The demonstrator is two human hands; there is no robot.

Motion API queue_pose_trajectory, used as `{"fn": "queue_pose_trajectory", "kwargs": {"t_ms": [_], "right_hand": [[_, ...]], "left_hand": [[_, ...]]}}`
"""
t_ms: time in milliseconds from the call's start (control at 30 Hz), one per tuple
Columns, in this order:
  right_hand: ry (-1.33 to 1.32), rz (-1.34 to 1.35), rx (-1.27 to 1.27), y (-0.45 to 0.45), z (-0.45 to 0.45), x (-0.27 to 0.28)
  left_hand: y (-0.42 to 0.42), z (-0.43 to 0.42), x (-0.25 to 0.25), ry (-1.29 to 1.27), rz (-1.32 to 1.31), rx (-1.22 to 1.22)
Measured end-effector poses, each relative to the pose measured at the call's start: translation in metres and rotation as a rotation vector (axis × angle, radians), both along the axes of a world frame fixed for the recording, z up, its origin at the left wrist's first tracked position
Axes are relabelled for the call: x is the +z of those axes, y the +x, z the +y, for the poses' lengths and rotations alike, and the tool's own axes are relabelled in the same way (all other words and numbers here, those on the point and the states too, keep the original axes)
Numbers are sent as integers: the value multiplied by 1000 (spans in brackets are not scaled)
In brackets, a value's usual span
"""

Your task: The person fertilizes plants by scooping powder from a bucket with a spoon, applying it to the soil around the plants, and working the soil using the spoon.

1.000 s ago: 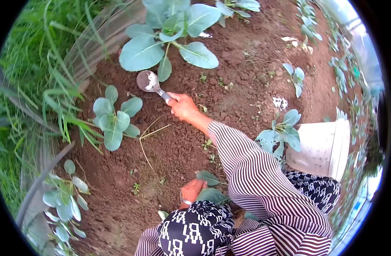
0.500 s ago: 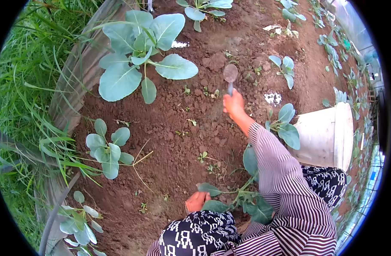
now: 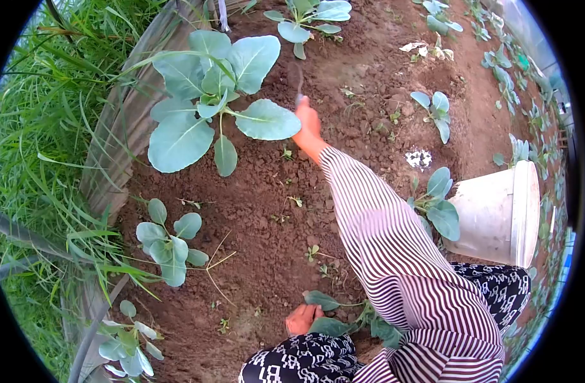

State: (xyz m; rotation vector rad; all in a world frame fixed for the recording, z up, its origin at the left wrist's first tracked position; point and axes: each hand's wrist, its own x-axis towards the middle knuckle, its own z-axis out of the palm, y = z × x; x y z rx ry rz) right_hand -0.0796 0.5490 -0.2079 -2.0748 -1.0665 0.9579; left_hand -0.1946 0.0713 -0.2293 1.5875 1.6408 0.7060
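Unclear white letter-like print on legwear

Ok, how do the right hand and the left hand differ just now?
The right hand grips a motion-blurred scoop; the left hand shows no tool. The right hand is far out beside the largest broad-leaved plant, while the left hand is close in, near the patterned cloth. Both are bare.

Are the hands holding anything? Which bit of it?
The right hand holds a blurry scoop by its handle. I can't tell whether the left hand, low by a leaf, holds anything.
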Motion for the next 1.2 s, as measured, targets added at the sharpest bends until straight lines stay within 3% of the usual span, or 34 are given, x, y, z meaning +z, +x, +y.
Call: {"fn": "queue_pose_trajectory", "kwargs": {"t_ms": [33,100,167,200,300,367,400,433,533,633,733,767,867,900,1000,1033,1133,1200], "right_hand": [[78,-220,50,15,-9,-6],[222,-265,-22,52,-8,-39],[134,117,-240,55,-22,14],[149,359,-433,71,-2,-26],[120,-195,-270,40,-4,-61],[160,147,-320,11,14,-86],[121,531,-345,-3,8,-43],[96,635,-380,-14,17,-34],[105,538,-276,-39,54,-48],[-16,83,61,-29,66,-42],[143,-513,517,5,60,-19],[199,-645,557,16,53,-12],[377,-472,328,27,36,6],[613,-421,316,32,33,-8],[882,-227,299,22,34,-26],[805,-244,324,17,36,-31],[211,-198,486,14,56,-35],[400,-181,442,9,68,-36]], "left_hand": [[1,-1,0,-12,9,11],[1,0,1,-56,30,-15],[1,2,6,-82,36,-13],[2,2,7,-83,38,-7],[3,1,1,-82,41,-2],[2,2,-1,-70,36,-7],[1,1,-1,-68,33,-9],[2,1,-1,-87,27,5],[3,0,-2,-63,93,-12],[3,1,-2,-39,81,-14],[3,2,-5,-22,82,-17],[3,1,-5,-19,84,-19],[5,5,2,-51,88,-16],[5,5,5,-59,104,-30],[6,9,6,-75,138,-56],[5,9,5,-83,139,-59],[3,6,5,-96,111,-51],[6,5,6,-96,93,-31]]}}
